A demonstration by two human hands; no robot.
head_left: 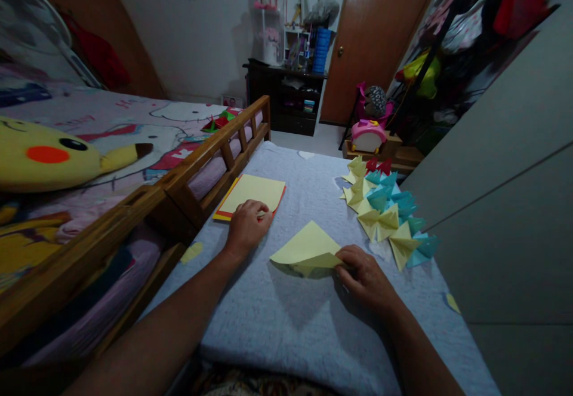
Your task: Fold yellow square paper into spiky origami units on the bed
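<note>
Two hands were at work over one blue cloth (277, 330). The right hand (364, 278) had its thumb and fingers pinched together on the right corner of one yellow sheet (308, 245), which was between the hands. The left hand (248, 227), fingers curled, was at the near edge of one paper stack (257, 190); whether it gripped anything, I couldn't tell. Two red folded pieces (384, 166) showed at the right, beside several yellow and blue ones, too crowded to count.
</note>
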